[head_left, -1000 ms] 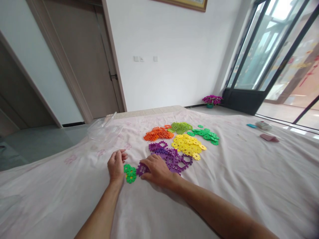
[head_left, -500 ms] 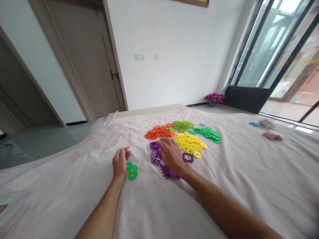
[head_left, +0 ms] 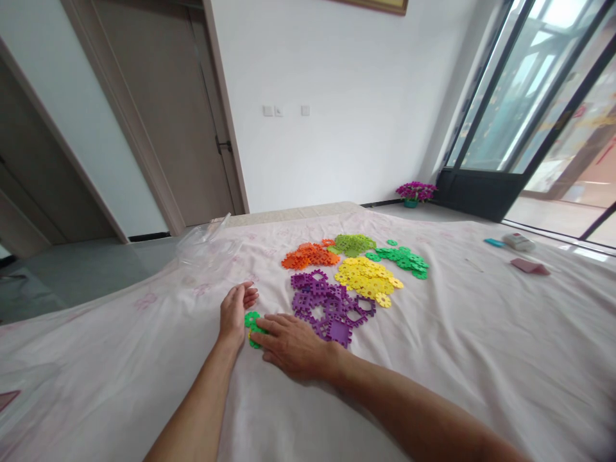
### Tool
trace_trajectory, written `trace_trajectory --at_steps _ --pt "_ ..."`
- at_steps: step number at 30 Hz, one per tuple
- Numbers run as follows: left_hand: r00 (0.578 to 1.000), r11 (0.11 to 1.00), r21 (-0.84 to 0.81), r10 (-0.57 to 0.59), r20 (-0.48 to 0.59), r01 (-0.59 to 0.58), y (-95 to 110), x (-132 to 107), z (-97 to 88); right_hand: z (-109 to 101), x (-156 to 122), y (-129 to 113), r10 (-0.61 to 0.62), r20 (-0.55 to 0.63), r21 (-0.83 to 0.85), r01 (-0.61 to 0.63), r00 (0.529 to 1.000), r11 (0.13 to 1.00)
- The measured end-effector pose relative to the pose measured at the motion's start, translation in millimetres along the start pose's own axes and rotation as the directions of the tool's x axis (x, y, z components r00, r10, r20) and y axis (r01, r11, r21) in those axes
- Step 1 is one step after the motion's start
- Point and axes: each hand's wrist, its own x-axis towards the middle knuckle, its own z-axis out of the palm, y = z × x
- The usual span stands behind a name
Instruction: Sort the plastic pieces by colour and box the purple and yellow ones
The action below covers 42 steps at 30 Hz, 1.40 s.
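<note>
My right hand (head_left: 291,343) lies palm down with its fingers stretched over a small cluster of green flower-shaped plastic discs (head_left: 251,318), covering part of them. A bit of yellow shows beneath the green. To the left of this cluster, my left hand (head_left: 235,311) rests on its side on the cloth, fingers loosely curled, with nothing visible in it. Just beyond the right hand spread purple notched building pieces (head_left: 339,333), some square, some ring-like. Behind them are heaps of yellow discs (head_left: 368,277), orange discs (head_left: 310,255), lime green discs (head_left: 355,244) and darker green discs (head_left: 404,258).
A pale, wrinkled cloth (head_left: 457,359) covers the surface. Clear plastic bags (head_left: 205,242) lie at the far left. At the right are a pink folded item (head_left: 529,266), a blue item (head_left: 493,242) and a whitish packet (head_left: 518,242).
My right hand has moved from the purple pieces toward me and left, onto the small green cluster. The purple pieces are now uncovered. My left hand has stayed in place.
</note>
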Motion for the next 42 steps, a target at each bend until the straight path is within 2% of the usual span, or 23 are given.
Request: trace_trajectory --at_steps 6,10,13,19,23,26,29,32,34,35,37,39,42 --pt "1.000 0.999 0.053 0.013 0.004 -0.013 -4 1 0.6 0 3 1 0.092 0.034 -0.046 -0.090 0.995 0.995" --pt "1.000 0.997 0.072 0.023 0.002 -0.023 -3 0 1.7 4 5 1 0.033 -0.024 -0.064 -0.035 0.999 0.997" --pt "1.000 0.996 0.084 0.022 0.003 -0.022 -1 -2 2.9 6 7 1 0.003 0.023 -0.076 -0.001 1.000 0.997" --pt "1.000 0.994 0.108 0.023 -0.014 -0.021 2 -4 5.0 1 8 -1 0.033 0.102 -0.147 -0.018 0.994 0.989" --pt "1.000 0.994 0.107 0.013 -0.005 -0.013 0 -3 3.0 -1 2 5 0.110 0.049 -0.023 -0.109 0.993 0.994" --pt "1.000 0.994 0.106 0.011 -0.007 -0.010 -3 -2 0.7 -9 -2 18 0.267 -0.053 0.108 -0.260 0.962 0.960" --pt "1.000 0.994 0.106 0.007 0.005 -0.008 -4 -3 0.1 -23 -8 46 0.451 -0.188 0.252 -0.401 0.873 0.881" --pt "1.000 0.994 0.110 0.003 0.012 -0.004 -4 -4 1.2 -36 -20 88 0.615 -0.312 0.431 -0.469 0.724 0.771" --pt "1.000 0.992 0.129 0.006 0.015 -0.008 -3 -4 2.1 -42 -34 119 0.745 -0.358 0.554 -0.514 0.564 0.655" --pt "1.000 0.990 0.140 0.010 0.018 -0.012 -3 -4 2.3 -43 -42 133 0.803 -0.336 0.629 -0.518 0.492 0.580" --pt "1.000 0.987 0.161 0.018 0.022 -0.021 -2 -5 2.2 -45 -61 159 0.911 -0.263 0.818 -0.428 0.318 0.385" --pt "0.999 0.984 0.177 0.023 0.026 -0.027 -2 -5 1.7 -48 -80 181 0.942 -0.252 0.860 -0.395 0.222 0.323" --pt "0.999 0.981 0.193 0.028 0.030 -0.033 -3 -5 1.1 -55 -106 206 0.960 -0.275 0.896 -0.346 0.058 0.278"
